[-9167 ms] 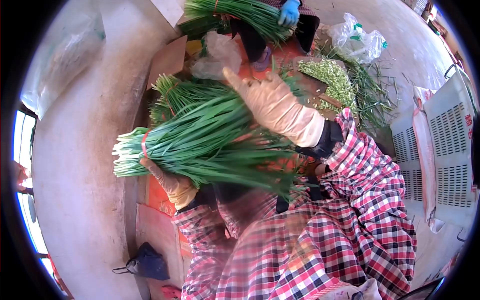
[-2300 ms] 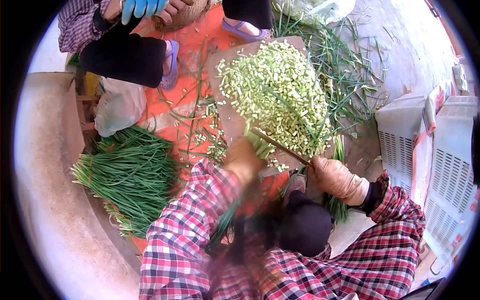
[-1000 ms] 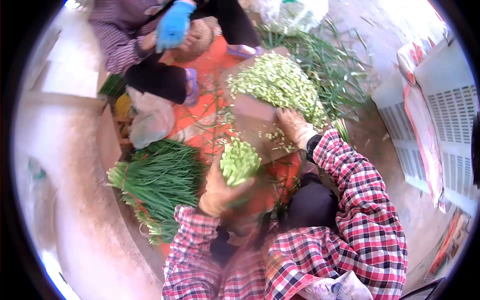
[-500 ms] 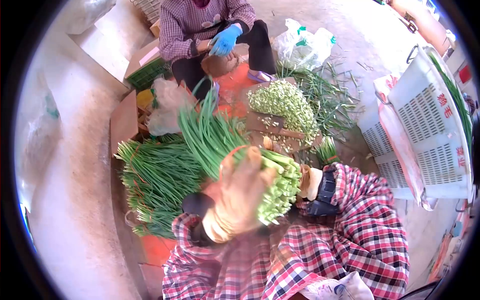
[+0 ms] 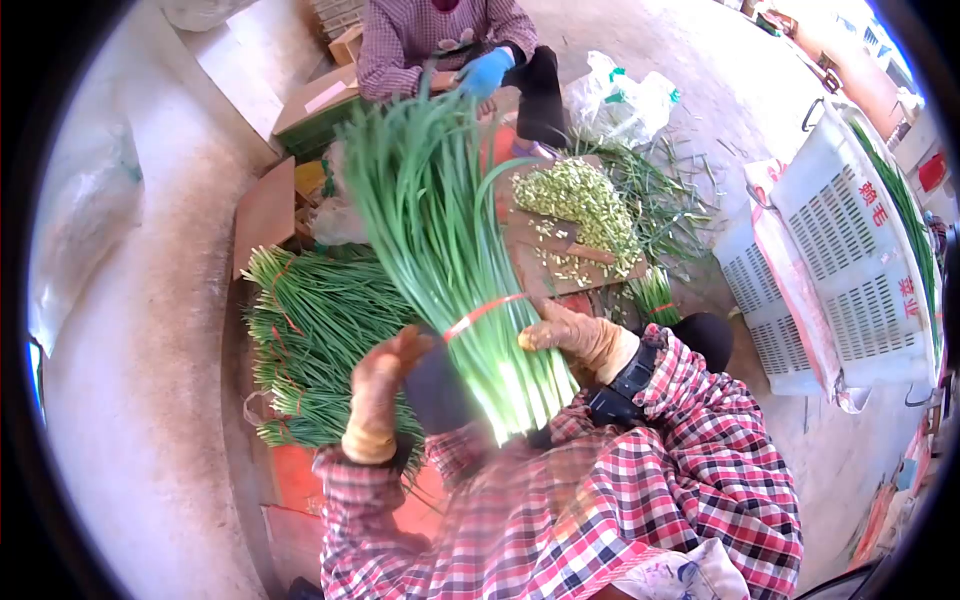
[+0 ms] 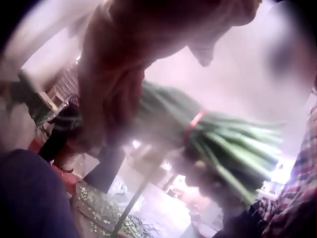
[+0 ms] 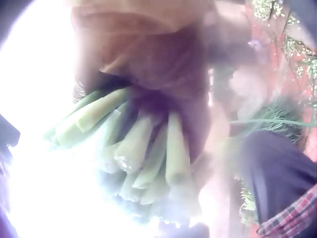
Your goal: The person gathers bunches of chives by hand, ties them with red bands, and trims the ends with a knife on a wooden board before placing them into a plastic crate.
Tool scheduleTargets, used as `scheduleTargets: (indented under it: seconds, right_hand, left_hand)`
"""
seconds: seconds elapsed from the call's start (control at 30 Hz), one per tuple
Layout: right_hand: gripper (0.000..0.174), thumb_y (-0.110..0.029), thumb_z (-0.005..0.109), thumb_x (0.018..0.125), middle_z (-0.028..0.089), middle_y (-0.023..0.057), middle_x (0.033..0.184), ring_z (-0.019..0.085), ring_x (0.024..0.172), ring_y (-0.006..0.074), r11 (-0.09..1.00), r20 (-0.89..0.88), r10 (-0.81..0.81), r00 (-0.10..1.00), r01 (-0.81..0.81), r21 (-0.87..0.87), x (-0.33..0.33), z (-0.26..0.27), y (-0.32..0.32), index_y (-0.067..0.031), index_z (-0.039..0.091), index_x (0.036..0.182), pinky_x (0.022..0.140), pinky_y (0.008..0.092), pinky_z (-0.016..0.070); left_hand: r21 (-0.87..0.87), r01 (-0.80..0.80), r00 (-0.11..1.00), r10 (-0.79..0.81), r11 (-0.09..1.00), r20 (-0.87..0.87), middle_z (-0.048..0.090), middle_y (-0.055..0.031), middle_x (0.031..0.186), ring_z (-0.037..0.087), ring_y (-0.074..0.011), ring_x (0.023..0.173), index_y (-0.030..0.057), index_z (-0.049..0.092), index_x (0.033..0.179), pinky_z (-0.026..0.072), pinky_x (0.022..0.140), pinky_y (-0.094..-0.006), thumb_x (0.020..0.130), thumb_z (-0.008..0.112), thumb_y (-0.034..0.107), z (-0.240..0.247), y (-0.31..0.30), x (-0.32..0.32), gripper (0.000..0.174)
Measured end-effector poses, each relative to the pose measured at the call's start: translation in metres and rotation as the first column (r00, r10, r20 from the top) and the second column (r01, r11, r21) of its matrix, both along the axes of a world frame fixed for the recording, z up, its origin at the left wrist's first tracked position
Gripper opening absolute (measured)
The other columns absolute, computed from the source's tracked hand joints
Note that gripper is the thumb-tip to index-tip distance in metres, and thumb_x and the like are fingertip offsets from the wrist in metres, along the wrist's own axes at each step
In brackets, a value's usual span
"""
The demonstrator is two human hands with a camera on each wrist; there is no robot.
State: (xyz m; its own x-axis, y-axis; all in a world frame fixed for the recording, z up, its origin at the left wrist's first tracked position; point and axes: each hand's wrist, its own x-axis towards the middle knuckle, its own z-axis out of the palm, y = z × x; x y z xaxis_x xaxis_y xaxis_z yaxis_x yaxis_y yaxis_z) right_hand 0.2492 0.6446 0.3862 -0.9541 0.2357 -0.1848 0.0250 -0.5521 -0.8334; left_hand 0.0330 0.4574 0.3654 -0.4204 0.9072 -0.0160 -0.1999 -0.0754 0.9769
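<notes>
My right hand point(image 5: 580, 342), in a tan glove, grips a bunch of garlic chives point(image 5: 440, 225) just below its red band point(image 5: 485, 315). The leaves fan up and away, and the pale cut ends point(image 5: 525, 400) point down toward my lap. In the right wrist view the glove point(image 7: 148, 54) wraps the stems point(image 7: 133, 148), whose ends are bare. My left hand point(image 5: 383, 390), also gloved, is raised to the left of the bunch, apart from it, fingers loosely bent around nothing. A knife point(image 5: 590, 253) lies on the cutting board point(image 5: 525, 240) beside chopped pieces point(image 5: 580, 200).
More banded chive bunches point(image 5: 330, 320) are piled at left, and a short bunch point(image 5: 655, 295) stands right of the board. Loose leaves point(image 5: 665, 190) litter the floor. White crates point(image 5: 840, 220) stand at right. Opposite sits a person wearing a blue glove point(image 5: 487, 72).
The right hand has left the knife on the board and now holds the bunch. The left hand, formerly over the bunch, has moved off leftward. The cut ends have swung toward my body.
</notes>
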Motion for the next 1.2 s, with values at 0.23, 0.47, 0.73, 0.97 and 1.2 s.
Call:
scheduleTargets:
  seconds: [0.23, 0.47, 0.73, 0.97, 1.2]
  right_hand:
    - [0.084, -0.029, 0.08, 0.07, 0.053, 0.0078, 0.123, 0.048, 0.113, 0.0156, 0.943, -0.251, 0.104, 0.962, -0.015, 0.333, -0.064, -0.023, -0.034, -0.0012, 0.037, 0.137, 0.098, 0.0337, 0.0403]
    - [0.072, -0.033, 0.072, 0.081, 0.047, 0.0084, 0.135, 0.042, 0.126, 0.0197, 0.953, -0.163, 0.291, 0.943, -0.27, 0.14, -0.092, -0.046, -0.022, -0.0083, 0.036, 0.139, 0.1, 0.041, 0.0384]
    - [0.052, -0.037, 0.066, 0.087, 0.06, 0.0091, 0.119, 0.06, 0.106, 0.0206, 0.903, -0.1, -0.272, 0.957, 0.218, -0.37, -0.055, -0.015, 0.001, -0.0043, 0.052, 0.125, 0.09, 0.0368, 0.0478]
    - [0.028, -0.009, 0.066, 0.085, 0.066, 0.0097, 0.1, 0.064, 0.089, 0.0211, 0.88, 0.139, -0.401, 0.906, 0.423, -0.217, 0.021, -0.041, 0.002, 0.0023, 0.06, 0.11, 0.081, 0.0346, 0.0516]
    - [0.022, -0.012, 0.059, 0.09, 0.067, 0.0115, 0.096, 0.066, 0.082, 0.0205, 0.755, 0.171, -0.602, 0.78, 0.626, -0.196, 0.054, -0.127, 0.045, 0.001, 0.06, 0.107, 0.074, 0.0326, 0.0536]
  left_hand:
    - [0.228, 0.035, 0.862, -0.145, 0.973, 0.486, 0.06, -0.0114, 0.12, 0.059, -0.0272, 0.106, 0.0041, 0.051, 0.127, 0.0462, 0.095, -0.0427, 0.088, 0.054, 0.053, 0.043, 0.052, -0.018, 0.063]
    - [-0.113, 0.105, 0.956, -0.069, 0.988, 0.286, 0.064, -0.0122, 0.112, 0.064, -0.0248, 0.098, 0.0014, 0.052, 0.124, 0.0516, 0.09, -0.0379, 0.088, 0.06, 0.033, 0.048, 0.019, -0.061, 0.049]
    - [-0.307, 0.188, 0.899, -0.038, 0.933, 0.437, 0.064, -0.0094, 0.109, 0.062, -0.0219, 0.097, 0.0024, 0.055, 0.121, 0.052, 0.086, -0.0375, 0.08, 0.062, -0.005, 0.014, -0.042, -0.008, 0.041]
    - [-0.415, 0.078, 0.884, 0.129, 0.906, 0.449, 0.066, -0.0088, 0.101, 0.065, -0.0216, 0.09, -0.0009, 0.061, 0.112, 0.0531, 0.084, -0.0357, 0.086, 0.058, 0.005, -0.018, -0.071, -0.016, 0.027]
    - [-0.512, -0.038, 0.975, -0.08, 0.858, -0.207, 0.066, -0.0083, 0.101, 0.062, -0.017, 0.088, -0.003, 0.058, 0.112, 0.0491, 0.081, -0.0303, 0.084, 0.066, 0.016, 0.013, -0.051, -0.009, 0.035]
